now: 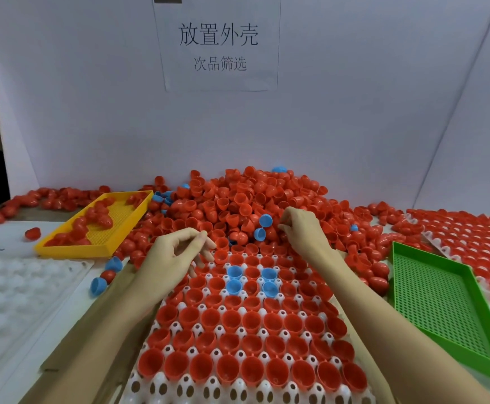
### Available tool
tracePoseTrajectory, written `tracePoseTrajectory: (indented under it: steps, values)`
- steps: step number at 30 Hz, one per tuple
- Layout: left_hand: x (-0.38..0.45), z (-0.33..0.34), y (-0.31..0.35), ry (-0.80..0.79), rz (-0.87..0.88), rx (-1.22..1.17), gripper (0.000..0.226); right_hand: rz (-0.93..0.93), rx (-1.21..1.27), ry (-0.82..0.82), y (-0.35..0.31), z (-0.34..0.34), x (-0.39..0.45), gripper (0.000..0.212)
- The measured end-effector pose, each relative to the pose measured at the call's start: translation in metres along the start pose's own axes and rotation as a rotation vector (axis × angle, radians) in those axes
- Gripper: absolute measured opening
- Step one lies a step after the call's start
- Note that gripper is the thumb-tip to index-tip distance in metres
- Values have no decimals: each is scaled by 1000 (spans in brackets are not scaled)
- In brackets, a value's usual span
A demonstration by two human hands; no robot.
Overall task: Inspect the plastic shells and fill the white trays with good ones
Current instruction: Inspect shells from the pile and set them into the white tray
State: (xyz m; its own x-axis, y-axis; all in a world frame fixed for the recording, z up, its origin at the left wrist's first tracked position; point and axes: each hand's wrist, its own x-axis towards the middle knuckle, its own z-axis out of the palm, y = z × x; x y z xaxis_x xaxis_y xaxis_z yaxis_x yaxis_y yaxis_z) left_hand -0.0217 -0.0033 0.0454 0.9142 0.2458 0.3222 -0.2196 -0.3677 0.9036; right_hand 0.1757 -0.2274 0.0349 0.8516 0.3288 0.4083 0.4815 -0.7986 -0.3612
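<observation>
A: Nearest to us, the white tray (179,383) is almost full of red shells, with four blue shells (234,272) among them.

B: And the hands?

A: The left hand (176,252) hovers at the tray's far edge, fingers loosely curled, holding nothing I can see. The right hand (305,228) reaches into the shell pile (238,199); whether it pinches one, I cannot tell.

B: So it is the picking step; I think the next move is inspecting one shell and seating it in a far pocket.

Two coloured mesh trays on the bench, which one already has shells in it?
The yellow tray, far left beside the pile, holds a scatter of red shells. The green tray on the right shows only bare mesh.
</observation>
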Motion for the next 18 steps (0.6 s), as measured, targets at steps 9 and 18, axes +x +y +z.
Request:
tracePoseTrajectory:
  steps: [9, 18]
  values:
    - [-2, 0, 4, -58, 46, 4, 19, 33, 612, -18, 4, -61, -54, 4]
    - [-15, 31, 10, -258, 60, -232, 44, -104, 923, -330, -50, -76, -102, 14]
